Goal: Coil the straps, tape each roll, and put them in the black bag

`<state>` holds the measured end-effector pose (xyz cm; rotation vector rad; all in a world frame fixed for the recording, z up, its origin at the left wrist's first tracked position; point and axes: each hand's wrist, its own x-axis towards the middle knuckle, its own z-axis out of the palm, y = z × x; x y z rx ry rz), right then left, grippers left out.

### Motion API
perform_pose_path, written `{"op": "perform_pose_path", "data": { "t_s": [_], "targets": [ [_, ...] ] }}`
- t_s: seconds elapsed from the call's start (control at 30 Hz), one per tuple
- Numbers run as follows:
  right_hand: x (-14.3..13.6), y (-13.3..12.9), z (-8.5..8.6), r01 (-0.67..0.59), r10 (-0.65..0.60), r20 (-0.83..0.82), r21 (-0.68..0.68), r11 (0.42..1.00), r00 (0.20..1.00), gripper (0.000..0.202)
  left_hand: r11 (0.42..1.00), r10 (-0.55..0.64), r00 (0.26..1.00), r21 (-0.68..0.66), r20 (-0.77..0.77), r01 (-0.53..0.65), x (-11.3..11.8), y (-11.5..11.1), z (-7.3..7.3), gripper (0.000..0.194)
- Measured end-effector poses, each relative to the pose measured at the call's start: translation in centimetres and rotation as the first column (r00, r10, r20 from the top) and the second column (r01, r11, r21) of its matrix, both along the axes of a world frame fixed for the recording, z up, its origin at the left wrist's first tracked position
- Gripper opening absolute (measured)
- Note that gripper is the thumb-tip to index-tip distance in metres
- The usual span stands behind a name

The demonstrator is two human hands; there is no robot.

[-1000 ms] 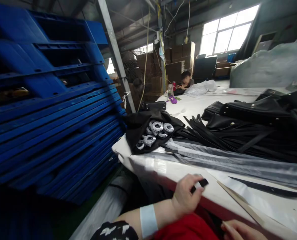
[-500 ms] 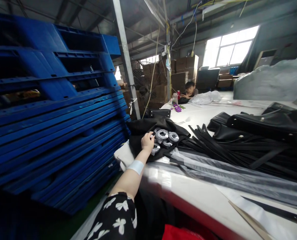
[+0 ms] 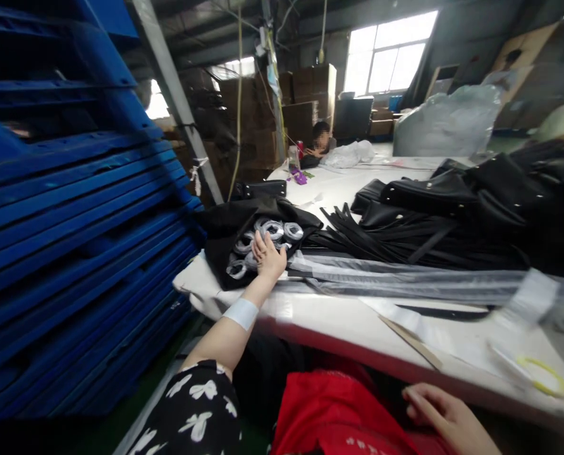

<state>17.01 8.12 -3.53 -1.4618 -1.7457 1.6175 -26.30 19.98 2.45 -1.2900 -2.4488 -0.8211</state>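
Observation:
Several grey-white coiled rolls lie in an open black bag or cloth at the near left corner of the white table. My left hand rests on the rolls with its fingers apart, and a pale patch shows on that forearm. Low at the right, in front of the table edge, my right hand hangs with its fingers loosely curled and apart, holding nothing visible.
Blue pallets are stacked at the left beside a metal post. Black straps, black bags, plastic-wrapped strips and yellow-handled scissors lie on the table. A person is at its far side.
The view has swung right and down. My left hand has shifted over the rolls and spread its fingers. My right hand and the scissors have come into view.

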Motion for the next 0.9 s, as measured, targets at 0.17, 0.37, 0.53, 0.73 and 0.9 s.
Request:
{"op": "perform_pose_path", "data": {
  "t_s": [0.17, 0.37, 0.53, 0.73, 0.9],
  "targets": [
    [0.2, -1.1, 0.9, 0.080, -0.078, -0.046, 0.026, 0.996, 0.996, 0.048, 0.882, -0.469, 0.873, -0.136, -0.135, 0.452, 8.5, 1.7, -0.7, 0.054],
    [2.4, -3.1, 1.5, 0.176, -0.174, -0.044, 0.074, 0.982, 0.984, 0.041, 0.702, -0.657, 0.752, -0.408, -0.054, 0.584, 15.5, 3.7, -2.6, 0.030],
    [4.6, -4.0, 1.1, 0.281, -0.278, -0.059, 0.050, 0.958, 0.959, 0.042, 0.659, -0.667, 0.745, -0.476, -0.014, 0.581, 16.8, 4.4, -2.0, 0.018],
    [5.3, -1.8, 1.1, 0.440, -0.441, -0.280, -0.072, 0.895, 0.852, 0.054, 0.468, -0.835, 0.534, -0.338, 0.134, 0.816, 19.0, -2.4, 3.5, 0.019],
    [7.2, 4.9, 4.7, 0.505, -0.647, -0.528, -0.406, 0.762, 0.551, 0.058, -0.348, -0.763, -0.164, -0.182, 0.625, 0.920, 22.3, -11.7, 8.2, 0.014]
  ]
}}
